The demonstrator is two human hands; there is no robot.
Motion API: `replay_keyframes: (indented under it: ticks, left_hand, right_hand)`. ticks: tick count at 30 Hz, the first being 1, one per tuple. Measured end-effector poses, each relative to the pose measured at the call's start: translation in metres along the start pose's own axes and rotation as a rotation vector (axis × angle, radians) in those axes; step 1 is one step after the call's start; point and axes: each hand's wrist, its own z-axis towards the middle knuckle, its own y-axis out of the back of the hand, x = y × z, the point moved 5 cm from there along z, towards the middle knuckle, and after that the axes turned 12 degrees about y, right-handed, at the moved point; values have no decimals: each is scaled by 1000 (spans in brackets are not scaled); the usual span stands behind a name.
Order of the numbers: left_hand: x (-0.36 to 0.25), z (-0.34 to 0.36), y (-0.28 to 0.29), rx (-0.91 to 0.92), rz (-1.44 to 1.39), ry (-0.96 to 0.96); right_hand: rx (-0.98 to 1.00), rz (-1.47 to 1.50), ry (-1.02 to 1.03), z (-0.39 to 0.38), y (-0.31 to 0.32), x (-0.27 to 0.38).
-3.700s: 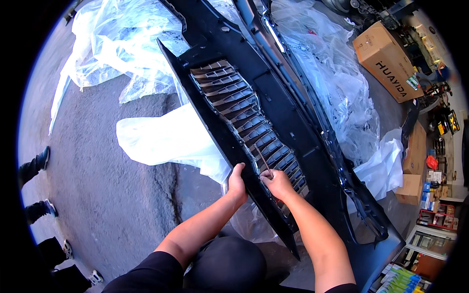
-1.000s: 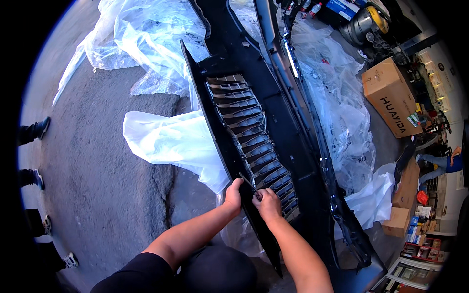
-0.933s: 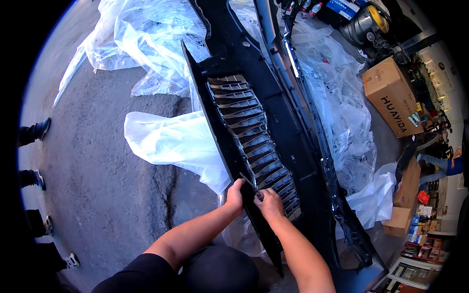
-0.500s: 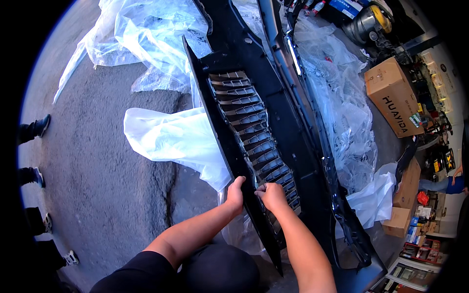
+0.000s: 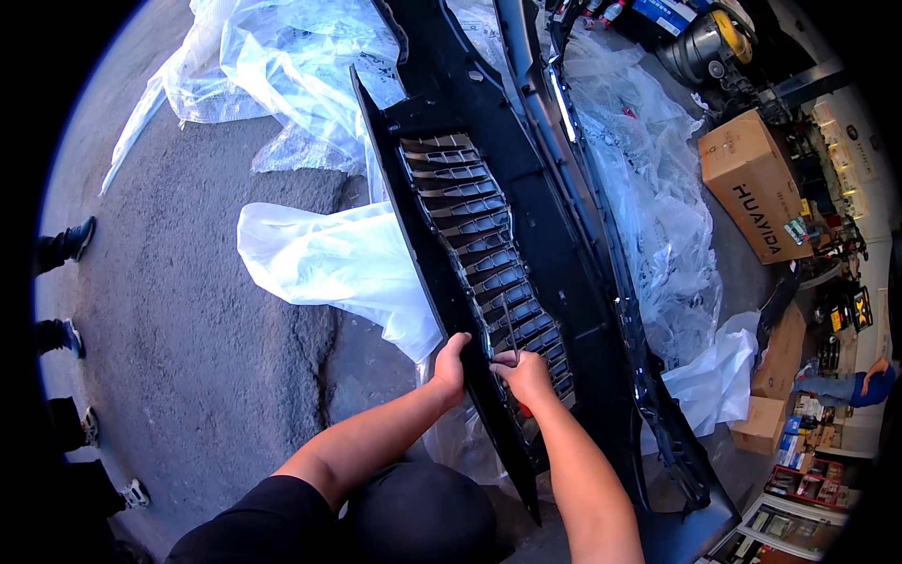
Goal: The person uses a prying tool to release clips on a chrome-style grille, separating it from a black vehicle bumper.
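right hand [image 5: 526, 379] around thin tool [image 5: 510, 324] over grille [image 5: 486, 242], dark lettering [image 5: 756, 224] on brown carton [image 5: 736, 152]

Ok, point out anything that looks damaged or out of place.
The grey floor looks broken: a jagged dark edge runs along it, left of the black panel. Crumpled translucent plastic sheeting lies strewn on either side of the panel.

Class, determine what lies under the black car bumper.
Translucent plastic sheeting shows along both sides of the car bumper, with grey ground beyond; whatever lies directly beneath is covered.
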Motion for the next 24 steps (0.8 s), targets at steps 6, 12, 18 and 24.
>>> replay_keyframes:
  ticks: [6, 12, 18, 24]
  left_hand:
    - [0, 0, -6, 43, -21, 49]
    - [-6, -21, -11, -10, 34, 44]
    - [-3, -15, -14, 64, 37, 32]
    - [-1, -5, -6, 81, 22, 49]
  right_hand:
    - [-84, -8, 130, -2, 11, -4]
    - [140, 288, -249, -26, 60, 32]
    - [498, 300, -461, -141, 101, 14]
    - [103, -523, 254, -165, 143, 82]
